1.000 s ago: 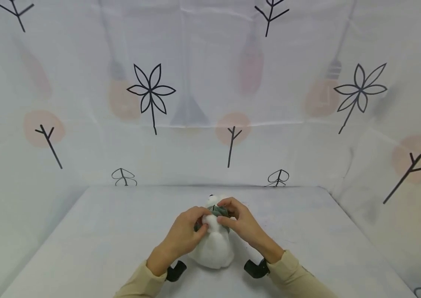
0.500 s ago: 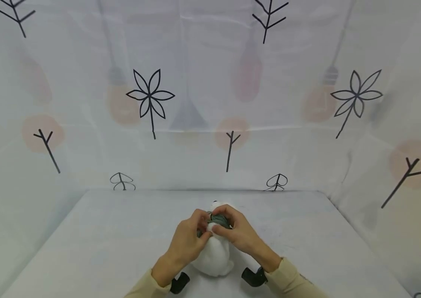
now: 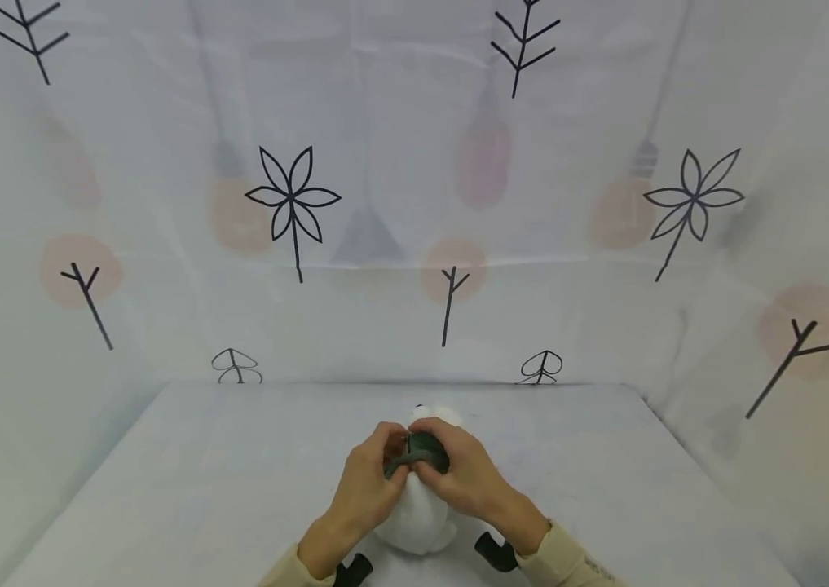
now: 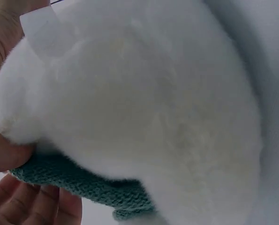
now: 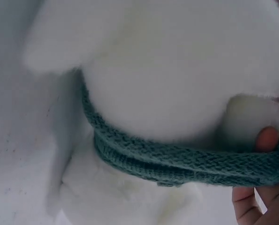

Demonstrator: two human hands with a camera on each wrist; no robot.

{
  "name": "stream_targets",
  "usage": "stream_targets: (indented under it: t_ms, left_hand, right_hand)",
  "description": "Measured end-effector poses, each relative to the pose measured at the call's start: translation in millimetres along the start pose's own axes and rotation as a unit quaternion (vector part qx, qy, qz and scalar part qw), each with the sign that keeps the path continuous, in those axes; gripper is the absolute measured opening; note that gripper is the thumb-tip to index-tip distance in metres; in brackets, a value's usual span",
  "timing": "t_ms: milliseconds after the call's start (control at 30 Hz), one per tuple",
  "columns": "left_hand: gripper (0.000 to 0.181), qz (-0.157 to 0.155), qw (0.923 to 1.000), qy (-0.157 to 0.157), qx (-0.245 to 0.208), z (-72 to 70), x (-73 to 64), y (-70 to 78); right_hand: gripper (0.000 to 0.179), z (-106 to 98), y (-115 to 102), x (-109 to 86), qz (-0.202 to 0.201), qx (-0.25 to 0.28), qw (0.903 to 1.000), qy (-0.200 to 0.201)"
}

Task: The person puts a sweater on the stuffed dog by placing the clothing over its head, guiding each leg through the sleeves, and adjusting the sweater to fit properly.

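Observation:
A white plush toy [image 3: 416,515] lies on the table between my hands, wearing a green knitted scarf [image 3: 425,451] round its neck. My left hand [image 3: 368,481] pinches one side of the scarf; in the left wrist view, its thumb [image 4: 10,153] lies above the knit edge and its fingers below. From the other side my right hand [image 3: 474,470] grips the scarf, thumb and fingers curled over its edge in the right wrist view. The knit band [image 5: 177,164] runs taut from the toy's neck to that hand. A pale tag [image 4: 45,30] sticks out of the white fur.
A white-covered table [image 3: 238,456] spreads round the toy. Behind it and at both sides hang white curtains [image 3: 385,326] printed with plants and lamps. Black wrist devices [image 3: 496,552] sit below my wrists, near the toy's base.
The whole head view has shifted downward. My hands have drawn closer together at the toy's neck, and the scarf now bunches up between them, covering white fur that showed before.

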State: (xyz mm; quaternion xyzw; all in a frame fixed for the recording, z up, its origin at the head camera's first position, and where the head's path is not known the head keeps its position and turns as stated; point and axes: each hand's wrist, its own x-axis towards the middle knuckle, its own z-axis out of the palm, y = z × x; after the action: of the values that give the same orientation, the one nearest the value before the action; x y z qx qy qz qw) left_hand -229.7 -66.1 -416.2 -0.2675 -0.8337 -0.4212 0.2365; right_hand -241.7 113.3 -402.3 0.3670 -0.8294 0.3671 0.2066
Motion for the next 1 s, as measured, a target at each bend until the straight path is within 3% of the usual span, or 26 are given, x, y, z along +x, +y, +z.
stream_targets:
  t_ms: [200, 400, 567, 733, 867, 1000]
  left_hand:
    - [0.049, -0.01, 0.9999, -0.008, -0.003, 0.3, -4.4, 0.9]
    - [0.065, 0.02, 0.9995, 0.019, 0.015, 4.7, -4.4, -2.1]
    - [0.082, 0.04, 0.9988, 0.029, -0.005, 5.0, -4.6, -3.0]
    - [0.074, 0.03, 0.9987, 0.038, -0.018, 5.6, -3.9, -4.6]
    - [0.067, 0.04, 0.9975, 0.059, 0.008, 6.8, -1.3, -5.8]
    - [0.064, 0.043, 0.9967, 0.06, 0.033, 7.4, -1.8, -5.8]
  right_hand:
    - [0.055, 6, 4, -2.5, -0.025, 0.025, 0.9991, -0.024]
    - [0.061, 9, 8, -4.5, -0.083, -0.032, 0.9961, -0.004]
    - [0.054, 8, 12, -2.9, -0.143, -0.081, 0.9864, -0.004]
    - [0.054, 7, 13, -2.5, -0.166, -0.104, 0.9807, -0.005]
    - [0.053, 6, 14, -1.2, -0.165, -0.109, 0.9802, 0.002]
    - [0.057, 7, 15, -0.9, -0.177, -0.11, 0.9779, 0.009]
